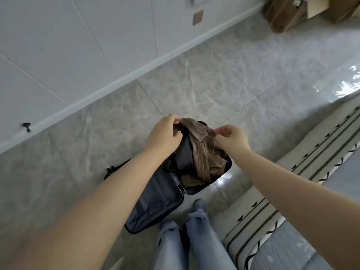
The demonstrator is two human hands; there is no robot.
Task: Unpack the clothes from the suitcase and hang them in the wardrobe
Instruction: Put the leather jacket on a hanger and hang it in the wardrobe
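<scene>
A brown button-up shirt hangs over an open dark suitcase that lies flat on the grey tiled floor. My left hand pinches the shirt's top at its left shoulder. My right hand pinches the top at the right shoulder. The shirt's lower part still rests crumpled in the far half of the suitcase, beside a dark garment. The near half of the suitcase shows only its dark lining.
White wardrobe doors with a baseboard run along the left. A bed with a patterned cover stands at the right. Cardboard boxes sit at the top right. My legs in jeans stand just before the suitcase.
</scene>
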